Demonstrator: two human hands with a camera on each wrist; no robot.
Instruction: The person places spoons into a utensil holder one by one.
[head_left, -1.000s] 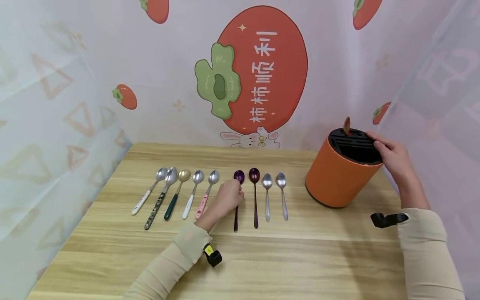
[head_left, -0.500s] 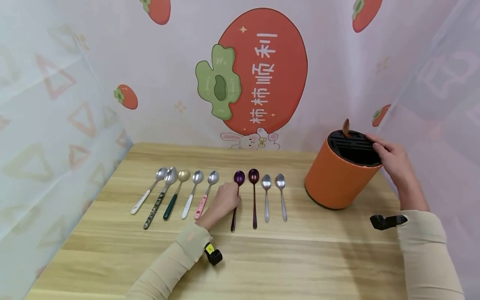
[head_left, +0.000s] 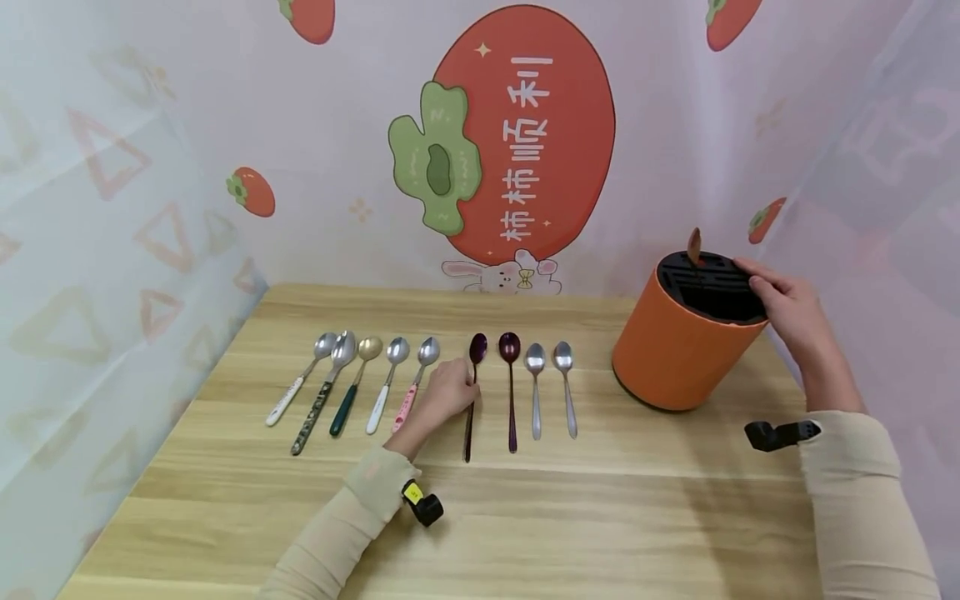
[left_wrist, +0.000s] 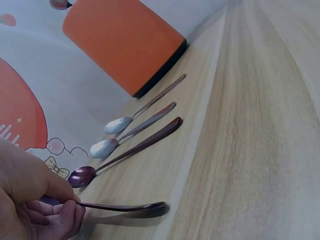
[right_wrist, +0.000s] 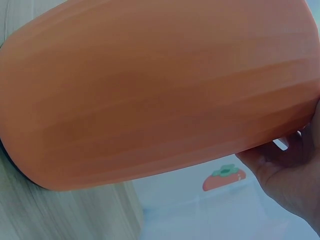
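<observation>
My left hand (head_left: 447, 390) pinches the thin handle of a purple spoon (head_left: 478, 348) between thumb and fingers. In the left wrist view that spoon's dark handle (left_wrist: 125, 206) sticks out past the fingertips, close over the wood; its bowl is mostly hidden by the hand. Just right of it lies a dark red long-handled spoon (head_left: 510, 350). My right hand (head_left: 798, 321) grips the upper rim of an orange utensil holder (head_left: 678, 354), which has a black slotted top. Seen from the right wrist, the holder's orange wall (right_wrist: 160, 95) fills most of the view.
Two small silver spoons (head_left: 536, 392) lie between the red spoon and the holder. Left of my left hand is a row of spoons with patterned, green, white and pink handles (head_left: 406, 408). A brown spoon tip (head_left: 694, 247) rises from the holder. Printed cloth (head_left: 330, 125) hangs behind the table.
The purple spoon has turned slightly in my left fingers, its handle end shifting a little left. My left hand has drawn slightly left; my right hand stays on the holder's rim.
</observation>
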